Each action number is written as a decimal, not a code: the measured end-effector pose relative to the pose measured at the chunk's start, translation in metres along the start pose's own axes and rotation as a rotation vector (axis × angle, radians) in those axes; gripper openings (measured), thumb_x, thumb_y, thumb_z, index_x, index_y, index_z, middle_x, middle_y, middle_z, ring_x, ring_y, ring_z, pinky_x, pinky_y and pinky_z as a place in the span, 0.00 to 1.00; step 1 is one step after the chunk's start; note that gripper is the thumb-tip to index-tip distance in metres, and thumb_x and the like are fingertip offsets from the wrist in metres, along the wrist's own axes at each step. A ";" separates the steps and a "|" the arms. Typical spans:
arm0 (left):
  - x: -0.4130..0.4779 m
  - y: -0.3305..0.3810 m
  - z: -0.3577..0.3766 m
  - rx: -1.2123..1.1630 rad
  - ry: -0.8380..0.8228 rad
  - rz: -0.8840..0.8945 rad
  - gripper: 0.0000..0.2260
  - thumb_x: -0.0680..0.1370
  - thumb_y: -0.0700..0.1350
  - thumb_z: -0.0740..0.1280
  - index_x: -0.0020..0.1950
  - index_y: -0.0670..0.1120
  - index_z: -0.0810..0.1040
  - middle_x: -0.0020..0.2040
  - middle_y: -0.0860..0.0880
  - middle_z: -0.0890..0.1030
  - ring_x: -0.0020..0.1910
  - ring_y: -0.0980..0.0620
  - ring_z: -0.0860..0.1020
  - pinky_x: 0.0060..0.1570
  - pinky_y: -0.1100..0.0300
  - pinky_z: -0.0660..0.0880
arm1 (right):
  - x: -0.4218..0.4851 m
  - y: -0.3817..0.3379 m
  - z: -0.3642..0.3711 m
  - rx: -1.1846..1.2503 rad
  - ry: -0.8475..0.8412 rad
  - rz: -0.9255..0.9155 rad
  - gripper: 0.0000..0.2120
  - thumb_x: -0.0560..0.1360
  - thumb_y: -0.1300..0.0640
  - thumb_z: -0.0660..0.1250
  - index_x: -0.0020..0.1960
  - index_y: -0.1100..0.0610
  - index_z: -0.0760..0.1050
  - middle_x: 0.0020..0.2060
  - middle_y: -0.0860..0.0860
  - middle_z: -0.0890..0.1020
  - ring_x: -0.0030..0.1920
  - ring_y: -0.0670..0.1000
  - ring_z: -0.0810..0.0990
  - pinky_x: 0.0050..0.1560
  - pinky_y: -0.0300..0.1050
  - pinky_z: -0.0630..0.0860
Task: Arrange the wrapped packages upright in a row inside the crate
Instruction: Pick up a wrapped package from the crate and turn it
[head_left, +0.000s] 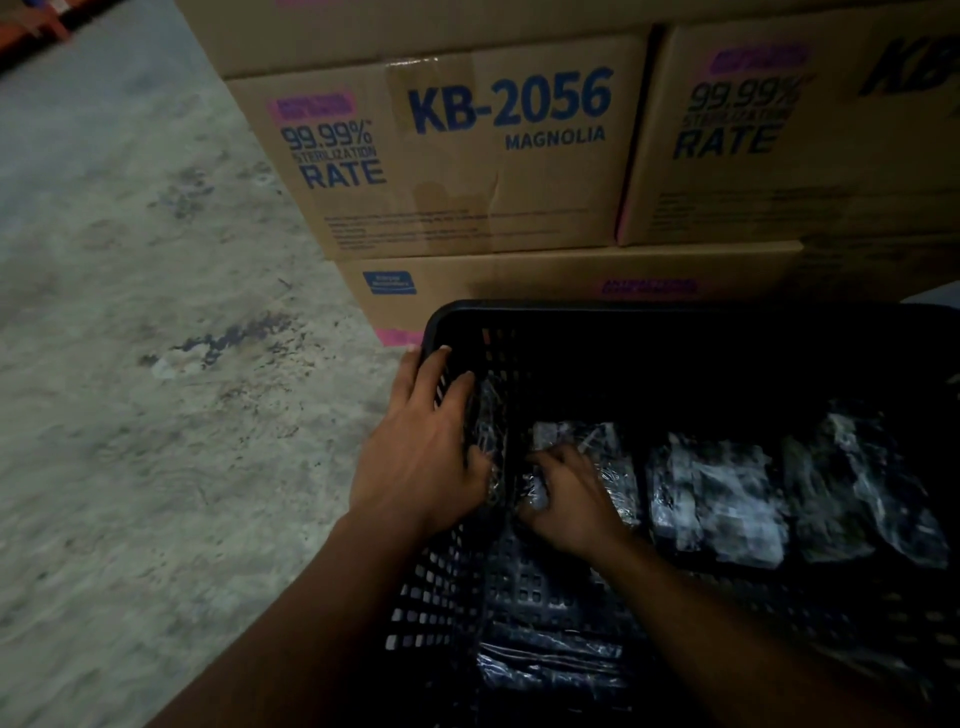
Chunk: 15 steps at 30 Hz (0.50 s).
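One black crate (519, 312) on the floor (130, 312) holds four visible wrapped packages in a row. The left hand (421, 457), grip closed, holds the leftmost package (488, 415) at the crate's left wall; the right hand (566, 499) clamps the second package (608, 441).

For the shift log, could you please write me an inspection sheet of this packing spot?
Surface: stained concrete floor.
Job's things: black slotted crate; wrapped packages in a row, second package, third package; whether they stand upright is too dark to tell.
Clutter: loose plastic wrap at the crate's near end.
Grips: left hand on the leftmost package by the crate wall; right hand on the package beside it.
Cables: nothing seen.
Surroundings: stacked cardboard boxes marked KB-2056.
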<state>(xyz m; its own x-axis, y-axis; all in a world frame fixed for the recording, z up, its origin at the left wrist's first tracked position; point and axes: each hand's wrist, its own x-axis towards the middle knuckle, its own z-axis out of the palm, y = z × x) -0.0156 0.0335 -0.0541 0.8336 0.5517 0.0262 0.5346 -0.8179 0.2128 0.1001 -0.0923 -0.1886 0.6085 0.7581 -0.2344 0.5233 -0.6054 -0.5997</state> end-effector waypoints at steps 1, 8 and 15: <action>0.000 0.000 0.000 0.010 -0.004 -0.005 0.32 0.73 0.53 0.64 0.77 0.50 0.61 0.81 0.49 0.53 0.81 0.48 0.44 0.61 0.46 0.76 | -0.003 0.002 0.002 -0.051 0.003 -0.015 0.35 0.66 0.46 0.72 0.71 0.51 0.68 0.67 0.54 0.69 0.69 0.57 0.66 0.68 0.50 0.69; 0.000 0.001 0.000 0.023 -0.006 -0.010 0.33 0.73 0.54 0.64 0.77 0.51 0.60 0.81 0.51 0.53 0.81 0.48 0.43 0.58 0.45 0.78 | -0.014 0.016 0.002 -0.305 -0.009 -0.086 0.40 0.65 0.36 0.72 0.73 0.42 0.61 0.74 0.49 0.61 0.73 0.54 0.59 0.68 0.56 0.61; 0.001 0.000 0.000 0.010 0.010 0.002 0.32 0.73 0.53 0.63 0.76 0.51 0.60 0.81 0.50 0.53 0.81 0.48 0.44 0.62 0.45 0.76 | -0.017 0.015 -0.008 -0.372 -0.015 -0.113 0.32 0.74 0.50 0.67 0.74 0.37 0.60 0.74 0.52 0.61 0.73 0.57 0.58 0.67 0.58 0.61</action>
<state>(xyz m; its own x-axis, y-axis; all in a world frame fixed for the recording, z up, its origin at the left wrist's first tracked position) -0.0149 0.0334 -0.0542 0.8331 0.5519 0.0366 0.5346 -0.8205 0.2025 0.1019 -0.1160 -0.1876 0.5277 0.8267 -0.1952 0.7685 -0.5625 -0.3049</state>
